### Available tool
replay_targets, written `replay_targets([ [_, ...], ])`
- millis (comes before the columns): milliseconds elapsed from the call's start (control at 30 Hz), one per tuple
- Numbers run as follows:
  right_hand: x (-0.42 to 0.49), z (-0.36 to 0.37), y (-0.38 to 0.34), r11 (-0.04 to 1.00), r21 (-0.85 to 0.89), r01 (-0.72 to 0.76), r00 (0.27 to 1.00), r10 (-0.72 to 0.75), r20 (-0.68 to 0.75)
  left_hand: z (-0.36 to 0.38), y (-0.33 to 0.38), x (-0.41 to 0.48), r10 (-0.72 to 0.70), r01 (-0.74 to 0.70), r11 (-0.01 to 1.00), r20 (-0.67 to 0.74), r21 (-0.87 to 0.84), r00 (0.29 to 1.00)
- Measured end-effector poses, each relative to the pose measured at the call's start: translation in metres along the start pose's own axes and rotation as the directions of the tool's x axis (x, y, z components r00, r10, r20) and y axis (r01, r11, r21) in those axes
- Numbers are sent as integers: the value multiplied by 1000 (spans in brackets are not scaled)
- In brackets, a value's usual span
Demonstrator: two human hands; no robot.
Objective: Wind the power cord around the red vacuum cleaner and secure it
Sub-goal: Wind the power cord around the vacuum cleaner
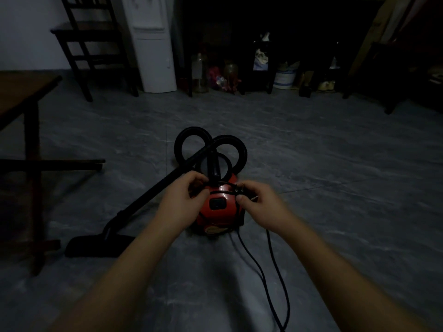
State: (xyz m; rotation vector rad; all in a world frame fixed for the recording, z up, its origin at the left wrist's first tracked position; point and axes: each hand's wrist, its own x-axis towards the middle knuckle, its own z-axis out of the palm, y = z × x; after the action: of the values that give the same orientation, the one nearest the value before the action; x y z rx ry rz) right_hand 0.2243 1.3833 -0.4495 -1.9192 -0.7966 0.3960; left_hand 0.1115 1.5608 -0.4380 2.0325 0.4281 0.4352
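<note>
The red vacuum cleaner point(219, 212) sits on the grey floor in the middle of the view. Its black hose point(211, 142) curls in two loops behind it, and the wand runs down left to the floor nozzle point(96, 245). The black power cord point(273, 264) lies across the top of the red body and trails in a loop over the floor toward me. My left hand point(184, 200) pinches the cord at the body's upper left. My right hand point(261, 204) holds the plug point(239, 189), prongs up, at the upper right.
A wooden table point(26, 97) with crossbars stands at the left. Behind are a dark chair point(88, 44), a white water dispenser point(153, 49), and a dark shelf with jars and a bucket point(284, 79). The room is dim.
</note>
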Motion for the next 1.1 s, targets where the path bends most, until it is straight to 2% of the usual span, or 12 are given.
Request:
replay_targets([
  [133, -2, -1, -3, 1000, -13, -7, 998, 8, 59, 3, -3, -4, 58, -77, 973, 94, 218, 994],
  [200, -2, 0, -4, 1000, -1, -11, 997, 11, 74, 5, -2, -7, 63, -99, 963, 147, 251, 987],
  [300, -2, 0, -7, 1000, 21, -20, 999, 19, 40, 10, -2, -7, 63, -97, 966, 145, 241, 987],
  [367, 0, -2, -6, 999, 33, -15, 1000, 15, 16, 11, 0, -6, 59, -87, 975, 140, 205, 988],
  [567, 2, -2, -9, 999, 26, 48, 997, -47, -58, 11, 4, -1, 2, 2, 999, 81, -45, 997],
  [800, 3, 1, -10, 998, 33, 49, 998, -47, -44, 13, 11, -3, -93, 85, 974, -33, -209, 995],
  [1000, 5, 5, -4, 998, 16, 54, 997, -53, -48, 10, 8, 0, -168, 140, 962, -105, -235, 980],
  [1100, 5, 8, -1, 999, 1, 44, 998, -44, -45, 6, 3, 1, -142, 122, 984, -155, -132, 978],
])
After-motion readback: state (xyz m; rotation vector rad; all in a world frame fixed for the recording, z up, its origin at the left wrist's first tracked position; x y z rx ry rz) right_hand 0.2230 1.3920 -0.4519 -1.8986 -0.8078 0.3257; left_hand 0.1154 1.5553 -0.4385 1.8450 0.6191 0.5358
